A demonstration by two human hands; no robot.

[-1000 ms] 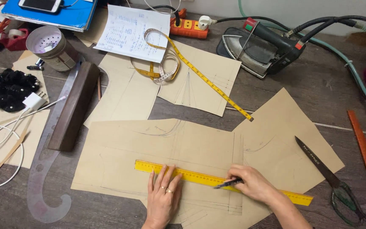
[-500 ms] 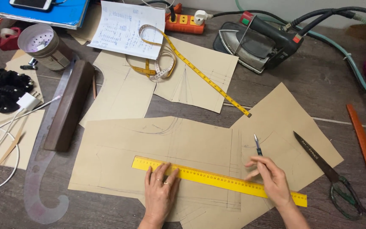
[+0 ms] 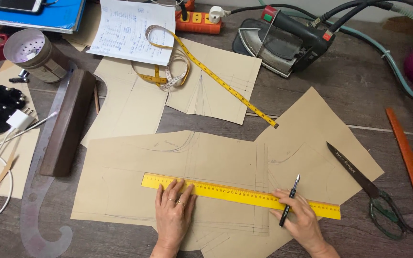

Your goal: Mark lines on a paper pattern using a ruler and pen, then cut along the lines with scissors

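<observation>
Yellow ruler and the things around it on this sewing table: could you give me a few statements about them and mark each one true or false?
1. The left hand lies flat on the yellow ruler. True.
2. The right hand holds a pair of scissors. False: it holds a dark pen, and the scissors lie apart on the table to the right.
3. The ruler rests on a tan paper pattern. True.
4. The measuring tape is rolled up tight inside the tin. False: it lies loose, looped across the paper pieces and notes at the back.
5. The iron stands on the pattern under the ruler. False: it sits at the far edge of the table, away from the ruler.
</observation>
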